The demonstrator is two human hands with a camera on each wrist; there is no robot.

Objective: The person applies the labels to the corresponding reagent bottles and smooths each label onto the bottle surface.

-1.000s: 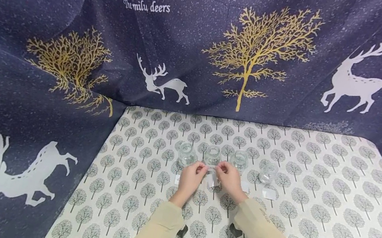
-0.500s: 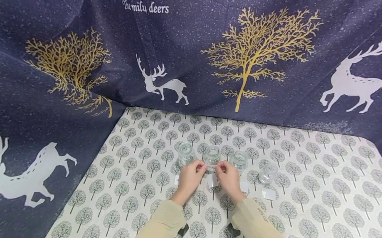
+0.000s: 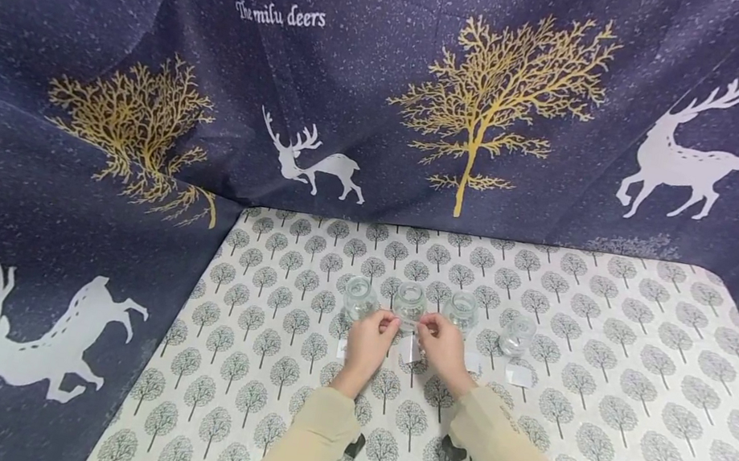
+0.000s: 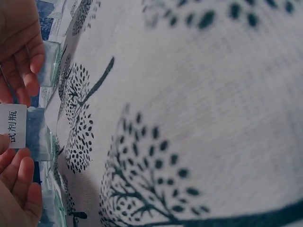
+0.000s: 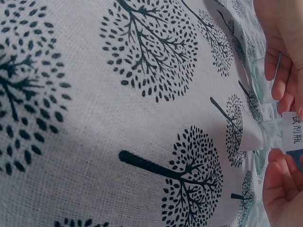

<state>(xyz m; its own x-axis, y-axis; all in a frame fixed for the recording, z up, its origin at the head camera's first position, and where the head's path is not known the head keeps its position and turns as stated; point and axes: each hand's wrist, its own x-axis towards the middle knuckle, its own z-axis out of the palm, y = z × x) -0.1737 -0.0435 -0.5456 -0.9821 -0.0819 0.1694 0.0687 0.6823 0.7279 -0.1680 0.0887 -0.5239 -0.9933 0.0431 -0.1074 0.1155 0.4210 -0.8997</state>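
Observation:
In the head view my left hand and right hand meet in front of the middle one of three wide-mouthed glass bottles. Between them they pinch a small white label by its two ends. Three Chinese characters are printed on its face, and the left thumb overlaps its edge. Seen from the left wrist, the label overlaps the front of the glass bottle. Just below the hands, a white paper slip lies on the cloth, part of it curling up in the right wrist view.
Glass bottles stand left and right of the middle one. A smaller clear glass vessel is farther right. White slips lie in front of the row. Tree-patterned cloth covers the table; dark curtains rise behind it.
Both hands stay at nearly the same spot with the label between them. The label's tilt seems to change slightly; the bottles and slips have not moved.

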